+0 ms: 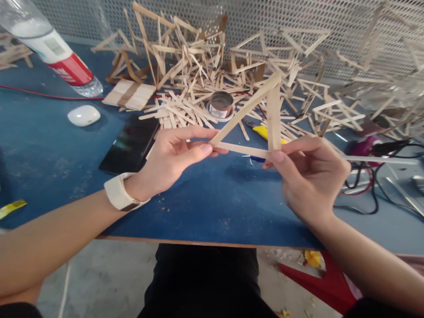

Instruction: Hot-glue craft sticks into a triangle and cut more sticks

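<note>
Currently, stick triangle (273, 117) held up, near side and right of round tin (221, 106), left hand (175, 152) pinching one base corner between thumb and fingers, right hand (311, 172) gripping the other; seemingly aligning corners, next move likely wanting steady pressure.

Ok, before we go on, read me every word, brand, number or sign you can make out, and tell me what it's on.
Nothing can be read with certainty.
Bottle label: white lettering on the red band, too blurred to read; the greenish patch above is blurred too.
Small round tin: a pale label with dark print, too small to read.
Held wooden triangle: no writing visible.
</note>
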Demonstrator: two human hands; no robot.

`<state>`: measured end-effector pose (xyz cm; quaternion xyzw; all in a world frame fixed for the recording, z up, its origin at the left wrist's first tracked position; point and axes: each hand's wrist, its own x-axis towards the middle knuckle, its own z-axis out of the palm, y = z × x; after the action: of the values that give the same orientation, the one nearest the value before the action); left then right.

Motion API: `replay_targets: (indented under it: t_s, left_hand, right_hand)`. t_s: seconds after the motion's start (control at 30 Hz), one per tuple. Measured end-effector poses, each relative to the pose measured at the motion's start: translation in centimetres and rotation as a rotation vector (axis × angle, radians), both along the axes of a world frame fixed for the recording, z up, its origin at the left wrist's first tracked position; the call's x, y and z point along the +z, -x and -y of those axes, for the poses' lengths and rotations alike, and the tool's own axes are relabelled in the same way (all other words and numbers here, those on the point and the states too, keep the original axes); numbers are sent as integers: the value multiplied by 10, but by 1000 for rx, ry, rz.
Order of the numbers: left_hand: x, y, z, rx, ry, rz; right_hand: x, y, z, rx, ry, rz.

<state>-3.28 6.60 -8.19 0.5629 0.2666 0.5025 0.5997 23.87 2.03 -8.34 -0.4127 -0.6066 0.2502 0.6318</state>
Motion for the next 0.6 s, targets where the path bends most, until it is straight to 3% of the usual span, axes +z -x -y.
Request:
replay_targets:
  t_s: [0.17, 0.33, 0.6]
  left_hand:
    - [2, -6, 5, 70, 9, -42]
    - [-2, -5, 7, 39, 23, -11]
    - [5, -3, 8, 31, -13, -53]
  right_hand:
    - [-2, -4, 0, -7, -14, -16]
    - [-5, -8, -2, 7, -25, -9]
    - [-9, -7, -6, 6, -119, 35]
